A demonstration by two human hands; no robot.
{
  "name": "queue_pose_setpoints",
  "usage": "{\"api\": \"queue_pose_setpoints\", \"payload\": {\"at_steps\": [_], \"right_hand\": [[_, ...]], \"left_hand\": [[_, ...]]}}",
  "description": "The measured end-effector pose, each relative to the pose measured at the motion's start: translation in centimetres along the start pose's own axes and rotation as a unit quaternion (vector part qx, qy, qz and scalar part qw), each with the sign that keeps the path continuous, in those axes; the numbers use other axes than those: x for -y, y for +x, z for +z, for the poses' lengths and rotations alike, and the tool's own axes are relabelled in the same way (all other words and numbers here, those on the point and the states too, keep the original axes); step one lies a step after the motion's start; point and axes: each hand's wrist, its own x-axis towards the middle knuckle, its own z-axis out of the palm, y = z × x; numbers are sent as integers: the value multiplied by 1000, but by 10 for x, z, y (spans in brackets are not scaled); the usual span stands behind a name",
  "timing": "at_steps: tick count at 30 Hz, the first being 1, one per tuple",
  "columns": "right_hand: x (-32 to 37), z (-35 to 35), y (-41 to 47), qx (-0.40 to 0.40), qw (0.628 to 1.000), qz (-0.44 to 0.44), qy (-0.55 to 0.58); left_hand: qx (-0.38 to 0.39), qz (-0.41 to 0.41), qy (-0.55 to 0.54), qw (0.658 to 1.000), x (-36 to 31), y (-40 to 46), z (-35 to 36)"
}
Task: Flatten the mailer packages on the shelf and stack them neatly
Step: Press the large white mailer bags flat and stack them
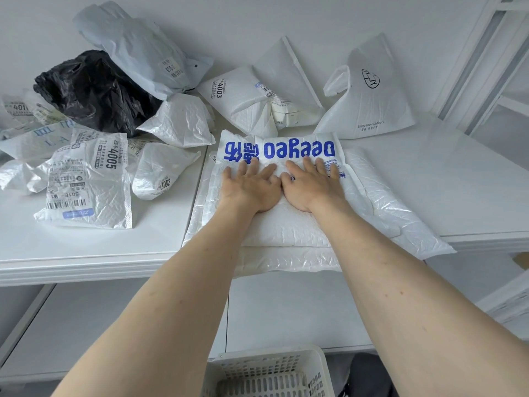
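Observation:
A white mailer with blue lettering [286,224] lies on top of a small stack of flattened white mailers [286,260] at the front edge of the white shelf [472,181]. My left hand [252,187] and my right hand [312,184] rest side by side on it, palms down, fingers spread flat against the plastic. Neither hand grips anything. Crumpled mailers lie to the left: a labelled one [88,181], a small puffy one [160,173] and another [183,121].
A black bag [94,90] and a grey mailer [143,50] lie at the back left. White mailers [252,96] and a white carrier bag [369,93] lean on the back wall. A white plastic basket [269,373] stands below, under a lower shelf [286,310].

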Motion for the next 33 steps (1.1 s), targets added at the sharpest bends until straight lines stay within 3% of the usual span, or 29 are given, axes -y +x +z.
{"api": "queue_pose_setpoints", "payload": {"at_steps": [33], "right_hand": [[-3,1,1,32,999,0,14]], "left_hand": [[18,5,-39,999,4,2,2]]}}
